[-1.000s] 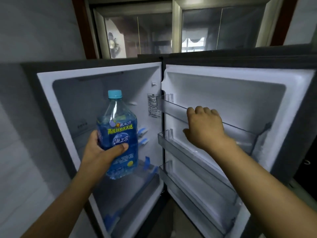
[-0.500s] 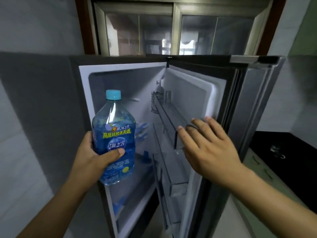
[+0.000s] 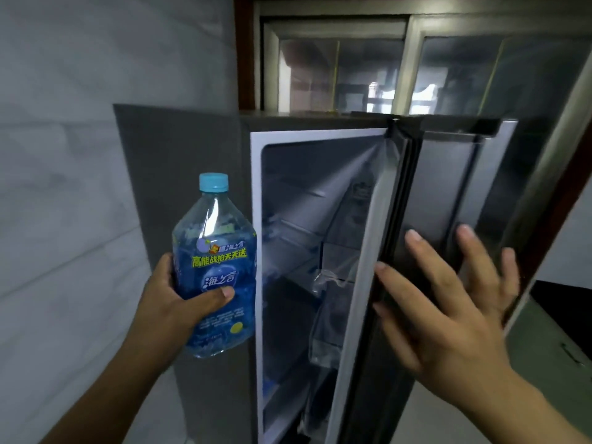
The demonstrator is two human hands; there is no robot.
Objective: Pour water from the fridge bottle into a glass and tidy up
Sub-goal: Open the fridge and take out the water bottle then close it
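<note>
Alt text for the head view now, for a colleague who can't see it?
The left hand grips a capped, blue-labelled water bottle upright in front of the fridge; the right hand, fingers spread, lies against the outer face of its partly closed door. A window sits above the fridge.

- Left hand (image 3: 173,302), at 8 o'clock in view: bare forearm rises from 7 o'clock. Fingers wrap behind the upright clear blue-labelled plastic water bottle with blue cap (image 3: 217,251), thumb across the label front.
- Right hand (image 3: 455,302), at 4 o'clock: forearm enters from 5 o'clock, back of hand to camera. Fingers straight, spread, pointing to 12 o'clock at the dark grey fridge door (image 3: 442,193); blurred, contact unclear.
</note>
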